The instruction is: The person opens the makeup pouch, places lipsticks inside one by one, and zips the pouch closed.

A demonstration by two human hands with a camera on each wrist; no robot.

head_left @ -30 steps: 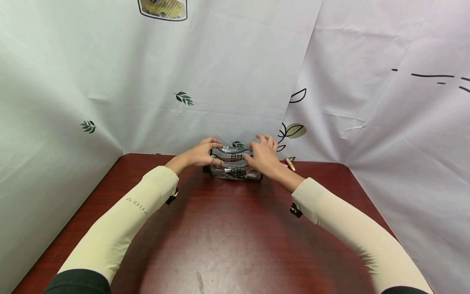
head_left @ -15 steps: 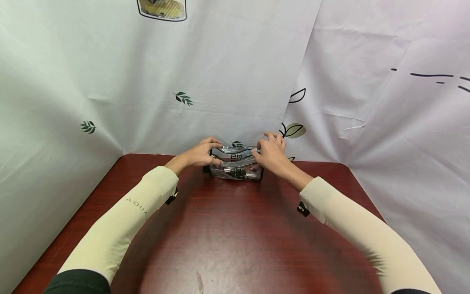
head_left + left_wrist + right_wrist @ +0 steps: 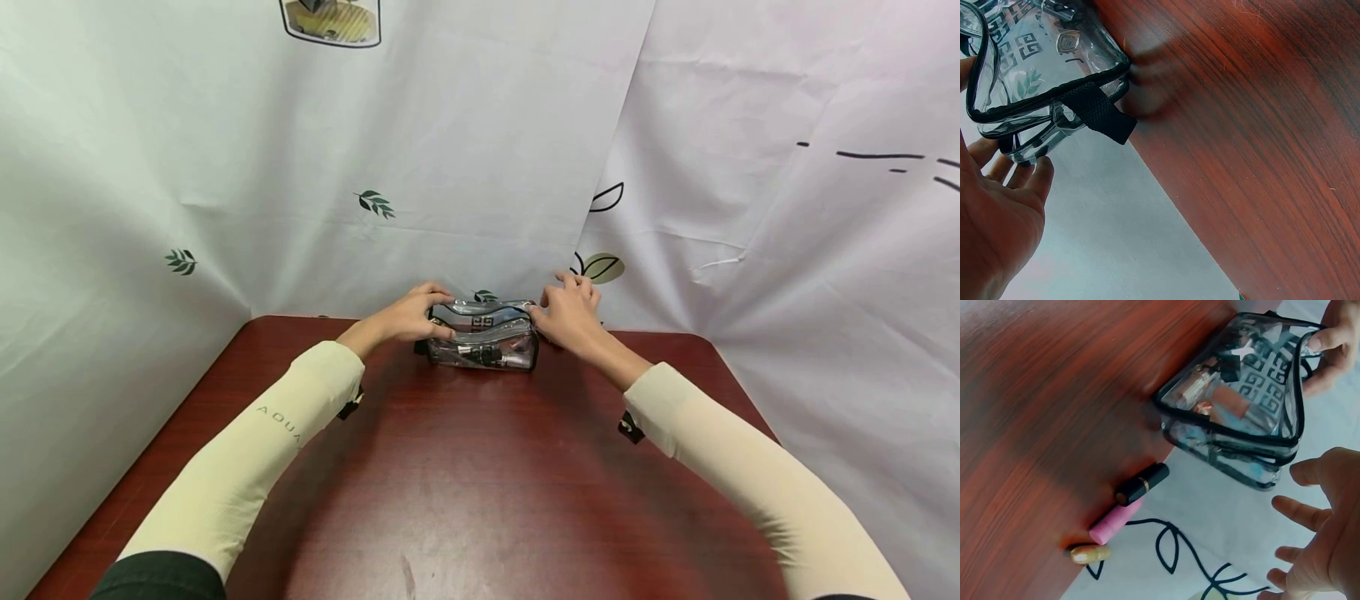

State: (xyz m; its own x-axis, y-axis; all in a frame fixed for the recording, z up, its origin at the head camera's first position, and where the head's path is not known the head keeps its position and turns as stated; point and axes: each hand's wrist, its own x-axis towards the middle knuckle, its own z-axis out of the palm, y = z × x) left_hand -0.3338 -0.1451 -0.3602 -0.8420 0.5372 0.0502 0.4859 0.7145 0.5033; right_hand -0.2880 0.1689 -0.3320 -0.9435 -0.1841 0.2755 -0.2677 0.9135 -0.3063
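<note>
A clear zip pouch (image 3: 517, 348) with black piping stands at the table's far edge, its top gaping. My left hand (image 3: 408, 317) grips its left end, thumb on the near rim and fingers at the far rim. In the left wrist view those fingertips press the clear plastic below a black strap tab (image 3: 1099, 112). Makeup items, among them a peach-coloured tube (image 3: 1230, 398), show through the side in the right wrist view. My right hand (image 3: 573, 321) is at the pouch's right end. Its fingers are spread, holding nothing, with the thumb close to the corner.
Beside the pouch's right end, a black lipstick tube (image 3: 1142, 484), a pink tube (image 3: 1113, 524) and a gold tube (image 3: 1090, 554) lie by the table's far edge. White printed cloth (image 3: 480, 167) hangs right behind the dark red table (image 3: 465, 467).
My right hand has slid right along the pouch's opening to its right end, and more of the opening shows. The gold tube is now hidden in the head view. My left hand stays put.
</note>
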